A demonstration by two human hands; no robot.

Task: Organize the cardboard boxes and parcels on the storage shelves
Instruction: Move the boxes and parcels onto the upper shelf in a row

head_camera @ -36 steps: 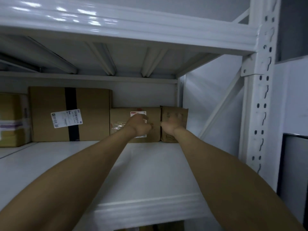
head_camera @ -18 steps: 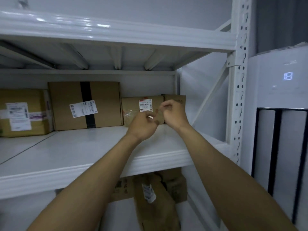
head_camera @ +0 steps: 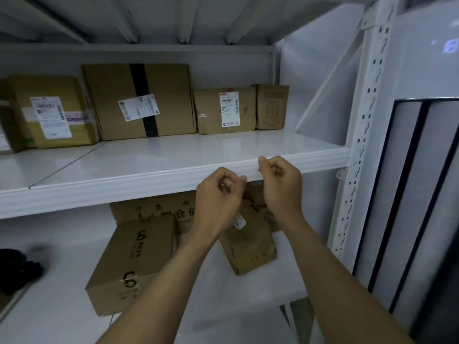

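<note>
While four cardboard boxes [head_camera: 141, 101] stand in a row at the back of the upper shelf [head_camera: 149, 167], my left hand [head_camera: 218, 194] and right hand [head_camera: 280, 184] hang clenched and empty before its front edge, well apart from them. Lower shelf [head_camera: 62, 281]: more parcels [head_camera: 131, 264] lie flat behind my wrists.

The hands [head_camera: 248, 192] hide boxes [head_camera: 248, 244] behind them.

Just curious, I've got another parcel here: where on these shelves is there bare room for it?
The upper shelf is bare along its whole front, ahead of the row of boxes at the back. The lower shelf has room in front, right of the long box. Its back middle is crowded with piled parcels.
</note>
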